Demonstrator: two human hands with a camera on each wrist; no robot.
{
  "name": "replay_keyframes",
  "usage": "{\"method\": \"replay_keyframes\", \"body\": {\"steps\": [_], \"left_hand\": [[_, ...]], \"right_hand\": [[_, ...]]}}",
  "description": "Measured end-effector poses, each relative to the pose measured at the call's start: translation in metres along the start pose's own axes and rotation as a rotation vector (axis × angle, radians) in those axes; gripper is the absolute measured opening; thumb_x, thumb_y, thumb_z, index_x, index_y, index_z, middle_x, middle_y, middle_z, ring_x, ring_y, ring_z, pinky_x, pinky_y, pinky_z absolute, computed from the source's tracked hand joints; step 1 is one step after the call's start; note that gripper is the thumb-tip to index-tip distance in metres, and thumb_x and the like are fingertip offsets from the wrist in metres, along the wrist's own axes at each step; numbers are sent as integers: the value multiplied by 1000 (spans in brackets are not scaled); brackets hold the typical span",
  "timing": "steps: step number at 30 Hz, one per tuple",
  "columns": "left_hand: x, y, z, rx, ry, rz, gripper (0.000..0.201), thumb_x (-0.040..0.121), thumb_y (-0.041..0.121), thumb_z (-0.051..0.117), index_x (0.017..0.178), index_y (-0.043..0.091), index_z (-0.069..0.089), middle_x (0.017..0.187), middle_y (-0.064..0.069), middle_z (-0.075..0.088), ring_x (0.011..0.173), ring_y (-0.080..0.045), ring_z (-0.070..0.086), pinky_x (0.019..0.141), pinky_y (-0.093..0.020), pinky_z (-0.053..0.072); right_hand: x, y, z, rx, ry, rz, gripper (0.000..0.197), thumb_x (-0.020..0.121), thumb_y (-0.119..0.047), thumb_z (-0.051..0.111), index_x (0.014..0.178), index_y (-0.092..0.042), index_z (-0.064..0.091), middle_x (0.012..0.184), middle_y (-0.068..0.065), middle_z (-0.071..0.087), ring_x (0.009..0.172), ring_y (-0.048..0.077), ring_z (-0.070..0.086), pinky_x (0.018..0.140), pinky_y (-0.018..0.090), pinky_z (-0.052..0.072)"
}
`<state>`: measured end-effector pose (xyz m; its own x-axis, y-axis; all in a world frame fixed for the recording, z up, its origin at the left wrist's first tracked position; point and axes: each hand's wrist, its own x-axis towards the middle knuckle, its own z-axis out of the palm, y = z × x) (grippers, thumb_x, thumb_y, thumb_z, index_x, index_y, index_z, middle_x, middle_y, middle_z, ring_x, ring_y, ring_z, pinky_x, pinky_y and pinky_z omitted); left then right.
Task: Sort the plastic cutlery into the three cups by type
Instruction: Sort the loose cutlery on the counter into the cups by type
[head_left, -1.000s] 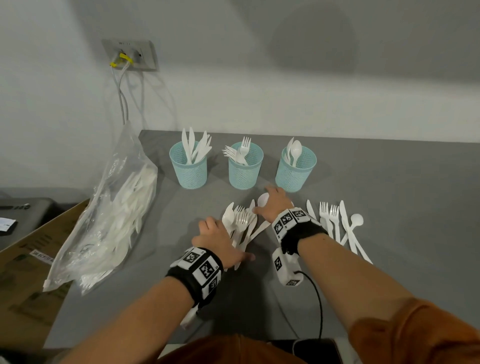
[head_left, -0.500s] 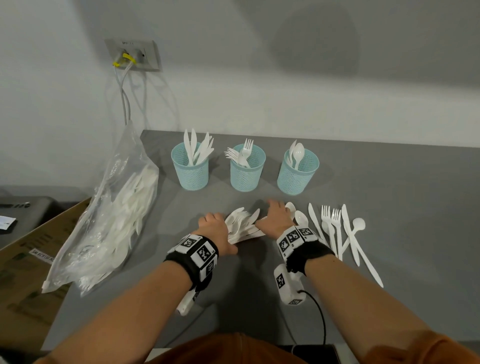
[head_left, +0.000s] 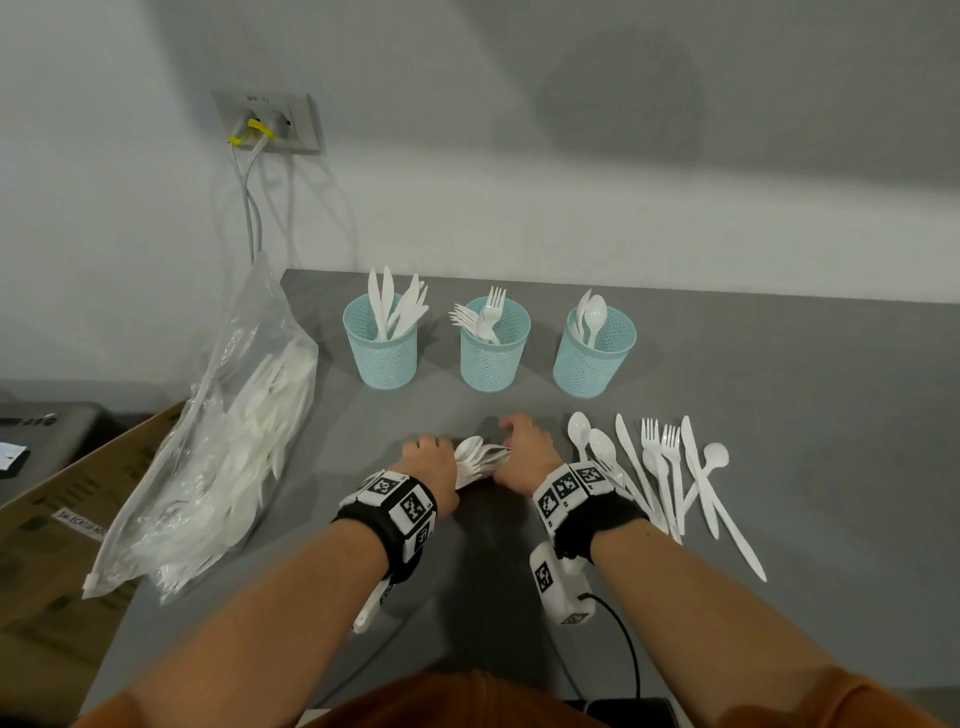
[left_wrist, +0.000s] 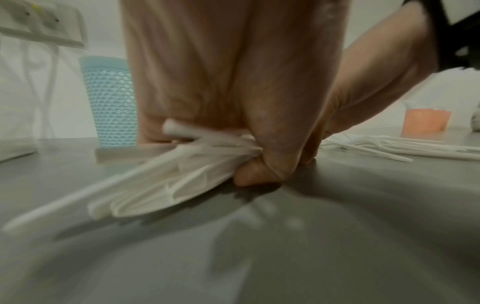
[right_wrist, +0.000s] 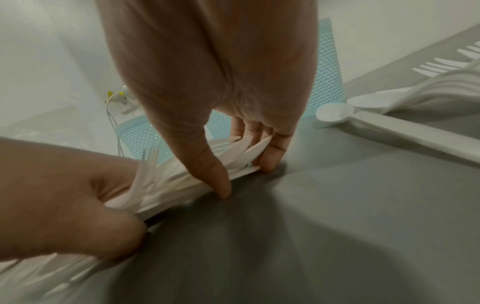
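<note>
Three teal mesh cups stand in a row in the head view: the knife cup, the fork cup and the spoon cup. In front of them both hands squeeze one bundle of white cutlery on the grey table. My left hand grips its left end, fingers and thumb curled round the bundle. My right hand pinches the other end between thumb and fingers. The bundle holds mixed pieces. Loose spoons, forks and knives lie to the right.
A clear plastic bag of white cutlery lies at the table's left edge, over a cardboard box. Cables hang from a wall socket. An orange cup stands far off in the left wrist view.
The hands have drawn together, raking the spread cutlery into one tight bundle between them. Two spoons now lie left of the loose pile on the right.
</note>
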<state>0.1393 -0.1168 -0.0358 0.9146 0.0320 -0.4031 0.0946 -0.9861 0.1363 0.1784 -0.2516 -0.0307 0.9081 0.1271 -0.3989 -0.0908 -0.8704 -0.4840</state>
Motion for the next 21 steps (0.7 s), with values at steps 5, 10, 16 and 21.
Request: {"method": "replay_keyframes", "body": {"steps": [5, 10, 16, 21], "left_hand": [[1, -4, -5, -95, -15, 69, 44, 86, 17, 59, 124, 2, 42, 129, -18, 50, 116, -34, 54, 93, -37, 43], [-3, -12, -20, -440, 14, 189, 40, 94, 24, 53, 130, 8, 46, 126, -14, 58, 114, -29, 56, 91, -30, 41], [-11, -20, -40, -1059, 90, 201, 12, 94, 27, 57, 94, 24, 45, 63, -3, 54, 36, -15, 48, 41, -25, 44], [-12, -25, -53, -1334, -2, 289, 16, 95, 28, 56, 101, 14, 50, 69, -7, 53, 39, -14, 41, 41, -24, 42]], "right_hand": [[0, -5, -1, -222, -20, -67, 37, 77, -23, 63, 114, -23, 60, 119, 5, 63, 121, 29, 48, 103, 36, 38], [0, -5, -24, 44, 175, -171, 60, 71, -23, 75, 125, -19, 51, 125, 6, 54, 120, 27, 46, 103, 35, 34], [-14, -32, -51, 512, 198, -330, 46, 83, -6, 60, 125, -20, 49, 102, -6, 56, 79, 8, 55, 75, 20, 44], [-18, -56, -55, 713, 166, -351, 20, 92, -17, 53, 109, -28, 57, 98, -2, 61, 77, 13, 59, 78, 28, 50]]}}
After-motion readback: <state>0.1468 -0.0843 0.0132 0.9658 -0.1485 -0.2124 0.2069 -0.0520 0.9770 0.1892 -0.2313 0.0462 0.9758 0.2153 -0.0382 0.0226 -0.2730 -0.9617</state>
